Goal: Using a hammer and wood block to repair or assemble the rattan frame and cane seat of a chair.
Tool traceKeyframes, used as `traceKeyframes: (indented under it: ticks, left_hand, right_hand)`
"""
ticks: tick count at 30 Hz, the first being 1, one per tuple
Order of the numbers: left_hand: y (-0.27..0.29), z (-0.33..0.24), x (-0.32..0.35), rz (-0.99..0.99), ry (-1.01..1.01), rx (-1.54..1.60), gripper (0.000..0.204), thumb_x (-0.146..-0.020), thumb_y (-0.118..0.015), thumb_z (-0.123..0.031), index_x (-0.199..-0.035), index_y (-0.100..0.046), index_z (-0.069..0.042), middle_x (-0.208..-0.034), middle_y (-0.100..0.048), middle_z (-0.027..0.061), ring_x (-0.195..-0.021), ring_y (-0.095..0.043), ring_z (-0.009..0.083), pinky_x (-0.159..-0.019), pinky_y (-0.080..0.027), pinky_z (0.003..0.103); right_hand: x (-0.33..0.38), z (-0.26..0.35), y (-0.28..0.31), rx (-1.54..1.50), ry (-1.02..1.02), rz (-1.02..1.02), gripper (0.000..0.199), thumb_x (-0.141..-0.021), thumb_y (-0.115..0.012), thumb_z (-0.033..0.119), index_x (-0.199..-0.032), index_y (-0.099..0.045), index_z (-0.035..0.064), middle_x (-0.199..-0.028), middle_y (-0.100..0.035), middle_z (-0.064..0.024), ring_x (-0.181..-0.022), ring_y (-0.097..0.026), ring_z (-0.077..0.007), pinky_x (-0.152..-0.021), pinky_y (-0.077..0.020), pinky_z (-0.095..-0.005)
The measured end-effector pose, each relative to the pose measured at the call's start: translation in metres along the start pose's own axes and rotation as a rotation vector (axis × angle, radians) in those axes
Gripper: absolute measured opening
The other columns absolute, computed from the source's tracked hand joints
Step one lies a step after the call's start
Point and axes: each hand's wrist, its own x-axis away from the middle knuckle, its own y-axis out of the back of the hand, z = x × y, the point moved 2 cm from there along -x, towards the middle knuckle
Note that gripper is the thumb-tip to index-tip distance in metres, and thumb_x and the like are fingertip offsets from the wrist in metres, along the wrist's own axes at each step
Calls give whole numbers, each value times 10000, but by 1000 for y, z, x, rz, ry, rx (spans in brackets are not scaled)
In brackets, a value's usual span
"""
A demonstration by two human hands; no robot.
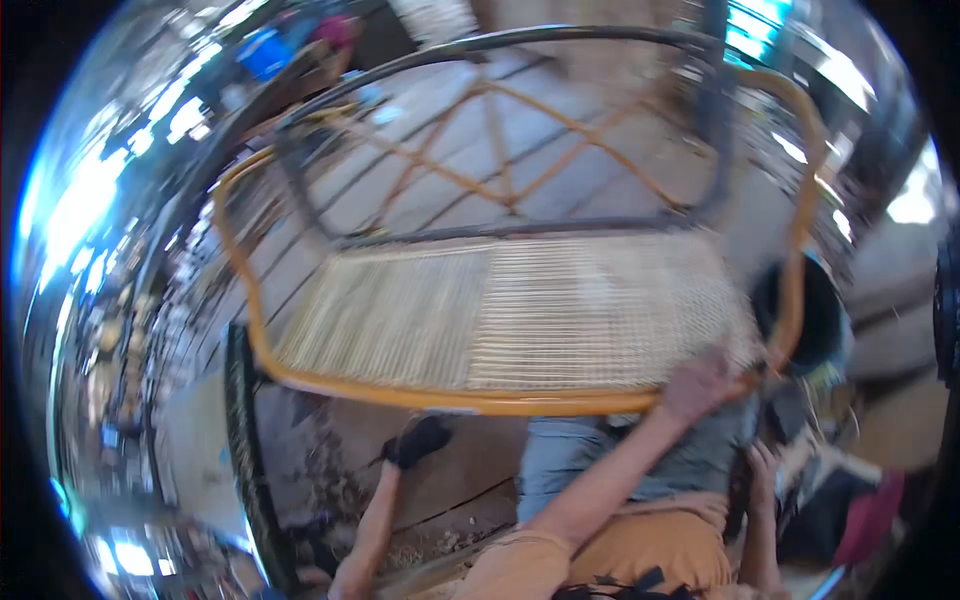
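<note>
our left hand [697, 385] lies over the near right corner of the rattan bench [420, 315], probably to steady it just before our legs [562, 465], though blur stops us telling whether it clasps the orange-brown front rail [520, 402]; our right hand [762, 470] hangs low beside them, its grip equally unclear. we see a pale seat [600, 300] woven in two differing halves, and a dark back [580, 33] filled with crossed canes [590, 135].

white glare [75, 200] spills in at left and upper right, blur softens the view, and edges curve into black.
</note>
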Motion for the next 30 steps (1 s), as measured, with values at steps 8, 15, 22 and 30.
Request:
traceKeyframes:
  ticks: [8,15,22,30]
  left_hand:
    - [4,-1,-18,83,461,420,471,-848,-566,-192,-1270,-382,-92,-1042,-593,161,-767,-640,299,-694,-525,379]
    - [12,1,-11,-164,610,760,419,-863,-545,-99,-1247,-391,-31,-1021,-554,92,-970,-528,137,-850,-439,273]
    - [17,-26,13,-54,349,435,400,-832,-597,-103,-1194,-439,-34,-1018,-588,122,-915,-606,190,-789,-485,299]
    - [23,-25,11,7,321,358,471,-824,-626,-148,-1235,-407,-77,-1002,-611,170,-902,-640,298,-761,-516,350]
  right_hand:
    - [10,6,0,-618,-156,120,233,-859,-552,272,-869,-532,41,-596,-518,-61,-423,-482,-149,-402,-388,-251]
    - [9,-4,6,-821,-199,227,220,-852,-590,265,-908,-533,59,-594,-532,-48,-407,-483,-143,-380,-394,-251]
    - [5,-5,6,-856,-181,235,307,-835,-608,314,-908,-507,33,-570,-502,-66,-373,-458,-153,-337,-399,-268]
    - [5,-5,3,-830,-171,225,318,-843,-601,334,-912,-506,38,-571,-492,-65,-368,-453,-155,-329,-395,-270]
